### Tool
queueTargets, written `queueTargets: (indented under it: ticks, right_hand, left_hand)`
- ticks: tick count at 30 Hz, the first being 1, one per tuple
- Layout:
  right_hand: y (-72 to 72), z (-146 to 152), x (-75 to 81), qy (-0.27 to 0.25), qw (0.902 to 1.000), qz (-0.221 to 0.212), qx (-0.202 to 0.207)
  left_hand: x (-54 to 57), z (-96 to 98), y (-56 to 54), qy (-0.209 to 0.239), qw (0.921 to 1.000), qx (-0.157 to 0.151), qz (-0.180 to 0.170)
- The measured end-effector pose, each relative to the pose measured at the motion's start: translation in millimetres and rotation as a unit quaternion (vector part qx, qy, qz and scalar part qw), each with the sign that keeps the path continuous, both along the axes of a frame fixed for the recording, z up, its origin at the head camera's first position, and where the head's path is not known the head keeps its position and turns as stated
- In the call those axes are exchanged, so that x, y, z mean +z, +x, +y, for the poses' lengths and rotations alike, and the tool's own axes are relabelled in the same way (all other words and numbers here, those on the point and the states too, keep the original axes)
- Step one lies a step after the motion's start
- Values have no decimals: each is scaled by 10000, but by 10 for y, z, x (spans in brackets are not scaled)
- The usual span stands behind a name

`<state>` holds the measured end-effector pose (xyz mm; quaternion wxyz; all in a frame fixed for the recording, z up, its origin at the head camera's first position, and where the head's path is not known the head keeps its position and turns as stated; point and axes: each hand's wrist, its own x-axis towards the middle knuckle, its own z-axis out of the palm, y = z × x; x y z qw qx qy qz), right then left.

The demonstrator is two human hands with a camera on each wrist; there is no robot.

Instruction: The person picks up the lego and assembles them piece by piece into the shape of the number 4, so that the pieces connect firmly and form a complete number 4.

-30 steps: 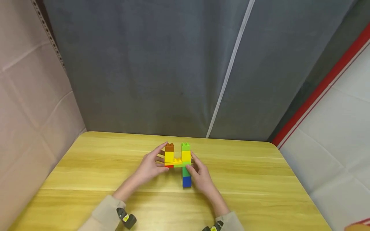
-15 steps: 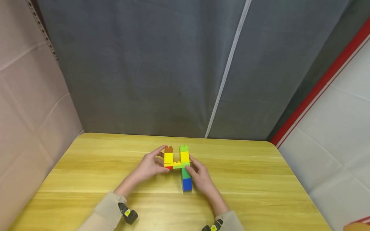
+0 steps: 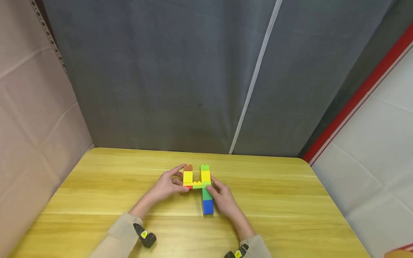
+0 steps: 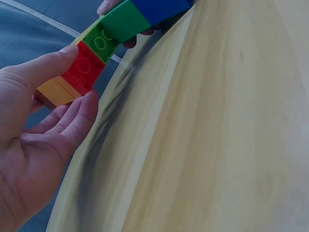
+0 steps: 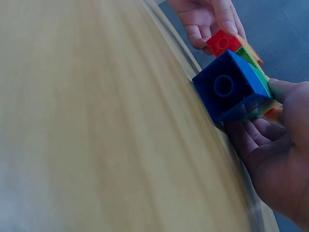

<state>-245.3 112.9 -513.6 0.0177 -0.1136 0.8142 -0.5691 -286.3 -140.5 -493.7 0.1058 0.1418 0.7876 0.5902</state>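
Both hands hold one build of toy building bricks [image 3: 205, 176] between them. Its right column runs from a lime top brick [image 3: 204, 167] through yellow and green to a blue brick [image 3: 208, 207] at the bottom. A shorter left column has a brown brick [image 3: 188, 167] over yellow, with a red brick [image 4: 84, 67] beneath. Flat yellow and lime pieces bridge the columns. My left hand [image 3: 166, 187] grips the left column, thumb by the red brick. My right hand [image 3: 224, 200] grips the right column, thumb near the green brick [image 3: 207, 194]. The blue brick's hollow underside shows in the right wrist view.
The wooden table [image 3: 96, 186] lies below the hands. Behind it hangs a dark grey curtain [image 3: 161, 79] with a pale strip. White panels stand left and right, the right one [image 3: 377, 154] edged in red. Each sleeve carries a black wrist camera [image 3: 147, 239].
The build sits slightly lower in the head view and its tops have tipped a little, so less of the upper studs shows. Both hands keep their hold.
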Motion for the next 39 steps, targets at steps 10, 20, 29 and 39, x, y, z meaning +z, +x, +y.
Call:
queueTargets:
  ticks: [10,20,29,39]
  right_hand:
    - [-32,-35,25,251,9996,-43,-72]
    - [-68,-43,35,371,9992,-57,-136]
    - [-153,-53,33,607,9980,12,-168]
    - [-237,-73,14,970,9945,175,-346]
  left_hand:
    - [-6,-50,-36,292,9991,-295,-8]
    - [-73,-54,-75,481,9985,-239,-132]
    - [-83,-2,-143,318,9994,1,-129]
    - [-168,42,-184,270,9980,547,-168]
